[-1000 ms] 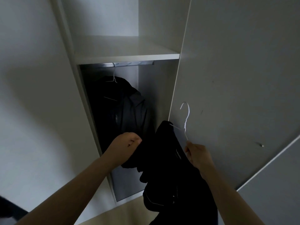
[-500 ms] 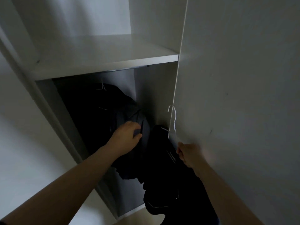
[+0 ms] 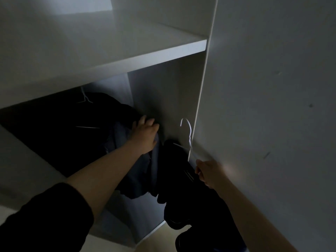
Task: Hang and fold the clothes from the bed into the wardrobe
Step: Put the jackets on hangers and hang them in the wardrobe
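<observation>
I count two white wire hangers. The hung hanger [image 3: 84, 98], centre left inside the wardrobe [image 3: 163, 91] under its one shelf [image 3: 127, 57], carries dark hung clothes [image 3: 72, 135], perhaps two pieces. My left hand [image 3: 145, 135] lies on them with fingers bent; I cannot tell whether its grip closes. At lower right, my right hand [image 3: 207, 172] pinches the held hanger [image 3: 189, 137], which bears one black garment [image 3: 178, 160] at the wardrobe's opening.

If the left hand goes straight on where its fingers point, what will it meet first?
Likely the wardrobe's inner side wall, just past the hanging dark clothes the left hand touches; depth is unclear.
</observation>
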